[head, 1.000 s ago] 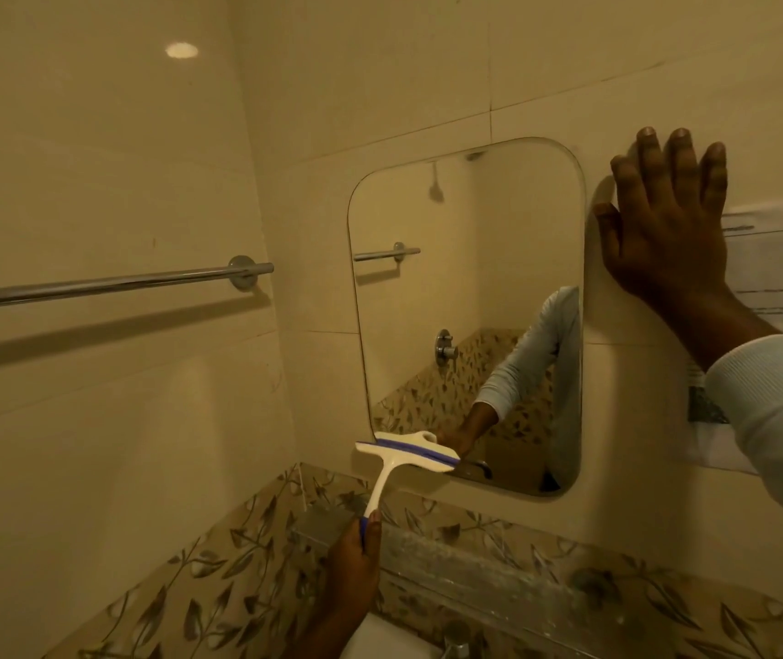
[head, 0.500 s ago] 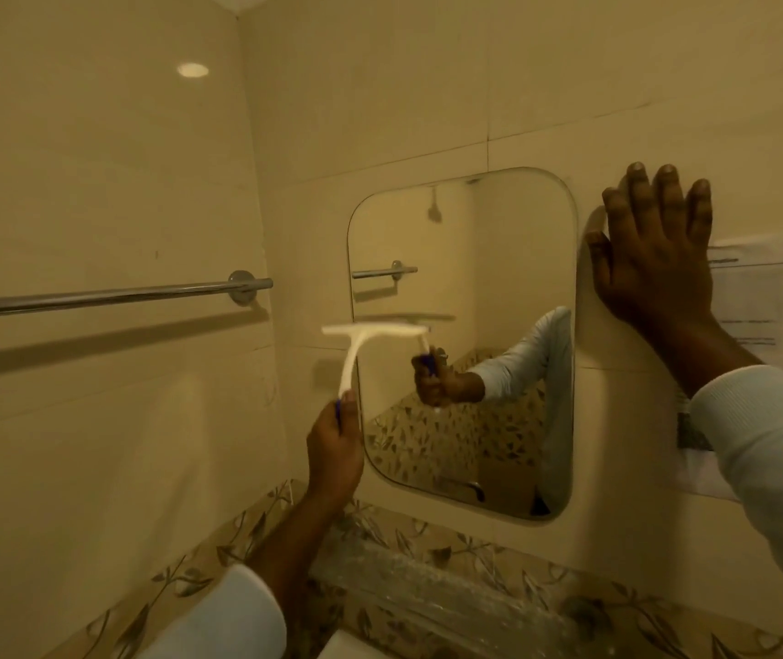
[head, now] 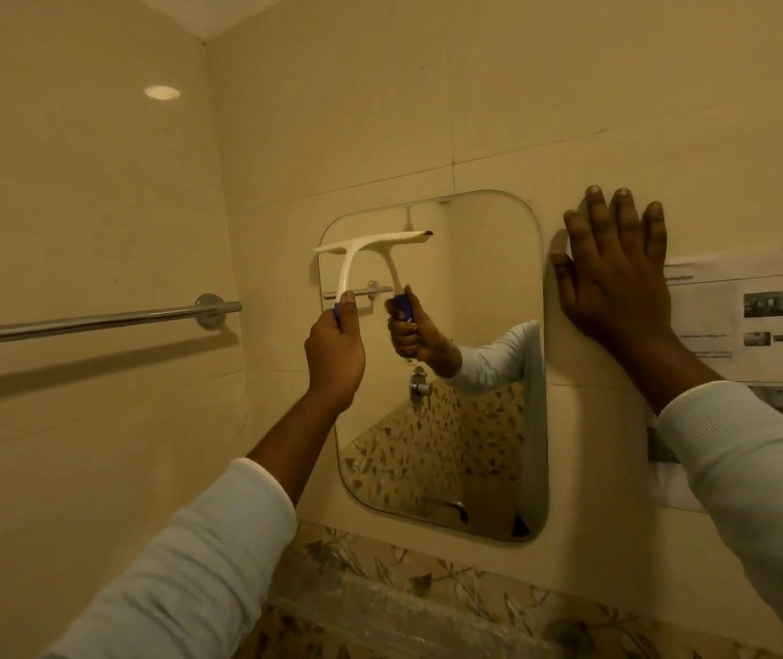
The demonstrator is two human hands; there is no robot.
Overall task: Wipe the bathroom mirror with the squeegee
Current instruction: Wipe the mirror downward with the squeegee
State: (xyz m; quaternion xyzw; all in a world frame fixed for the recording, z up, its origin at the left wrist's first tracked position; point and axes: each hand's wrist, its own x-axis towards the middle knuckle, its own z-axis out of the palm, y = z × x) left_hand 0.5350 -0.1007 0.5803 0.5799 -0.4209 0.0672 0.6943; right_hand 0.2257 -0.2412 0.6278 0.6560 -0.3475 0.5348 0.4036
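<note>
Up close: cream tiled wall, towel bar at left. Rounded mirror mounted centre. Right hand pressed flat on tile just right of mirror, fingers spread wide. Left hand fisted around handle of squeegee, blade level against upper-left glass.

Dim, warm yellow cast overall. Ceiling light glare spot on tile, up-left of left hand. Towel bar throws soft shadow below. Wide-angle bend at edges; sleeves near cam soft, slight noise.
</note>
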